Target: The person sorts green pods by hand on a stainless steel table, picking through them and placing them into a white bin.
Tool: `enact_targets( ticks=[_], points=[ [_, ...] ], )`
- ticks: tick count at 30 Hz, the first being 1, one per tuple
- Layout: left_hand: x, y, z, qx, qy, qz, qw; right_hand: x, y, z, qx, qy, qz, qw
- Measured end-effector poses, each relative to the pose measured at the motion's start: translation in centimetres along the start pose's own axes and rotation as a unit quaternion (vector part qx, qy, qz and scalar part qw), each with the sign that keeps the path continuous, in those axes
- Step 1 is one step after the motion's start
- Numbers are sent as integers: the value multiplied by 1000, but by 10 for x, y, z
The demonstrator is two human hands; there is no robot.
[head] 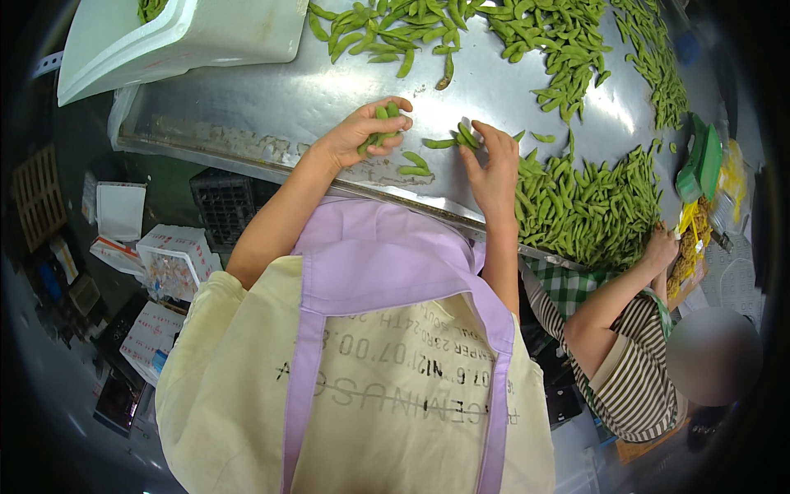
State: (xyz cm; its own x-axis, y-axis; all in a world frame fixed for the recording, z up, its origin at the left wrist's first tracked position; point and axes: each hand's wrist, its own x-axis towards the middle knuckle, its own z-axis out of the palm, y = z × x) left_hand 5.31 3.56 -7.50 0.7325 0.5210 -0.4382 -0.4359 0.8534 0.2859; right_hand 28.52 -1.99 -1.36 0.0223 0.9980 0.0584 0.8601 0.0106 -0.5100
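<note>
In the head view, my left hand [359, 134] is closed around several green soybean pods [386, 120], just above the metal worktable [259, 99]. My right hand [495, 162] is over the tabletop with thumb and forefinger apart. A few pods [467, 136] are at those fingertips; whether they are gripped is unclear. One single pod [439, 144] points left from there. Between my hands, closer to the table edge, lie two more loose pods [415, 163]. A large pile of pods [586, 210] begins right beside my right hand.
A white foam box [241, 37] stands at the back left, with pods inside. More pods [549, 43] spread across the far side. To the right, a co-worker's hand [660, 247] is beside yellow netting [690, 225] and a green plastic object [698, 160]. A black crate [222, 200] is below the table.
</note>
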Motion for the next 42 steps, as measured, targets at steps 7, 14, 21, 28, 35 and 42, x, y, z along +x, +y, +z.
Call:
enact_targets(
  ticks=[7, 14, 21, 28, 35, 42],
  points=[
    [3, 2, 1, 35, -43, 4, 998, -9, -19, 18, -28, -65, -70, 995],
    [3, 3, 1, 35, -49, 8, 998, -10, -19, 17, 169, -60, 61, 982],
    [4, 0, 17, 132, 11, -15, 991, -16, -22, 13, 554, -92, 301, 771],
    [8, -3, 21, 143, 49, -25, 988, -13, -22, 13, 615, -59, 333, 712],
    [10, -8, 31, 241, 30, -49, 969, -14, -11, 17, 541, -86, 312, 777],
    [11, -10, 26, 222, 62, -51, 972, -4, -18, 22, 599, -10, 319, 734]
  ],
)
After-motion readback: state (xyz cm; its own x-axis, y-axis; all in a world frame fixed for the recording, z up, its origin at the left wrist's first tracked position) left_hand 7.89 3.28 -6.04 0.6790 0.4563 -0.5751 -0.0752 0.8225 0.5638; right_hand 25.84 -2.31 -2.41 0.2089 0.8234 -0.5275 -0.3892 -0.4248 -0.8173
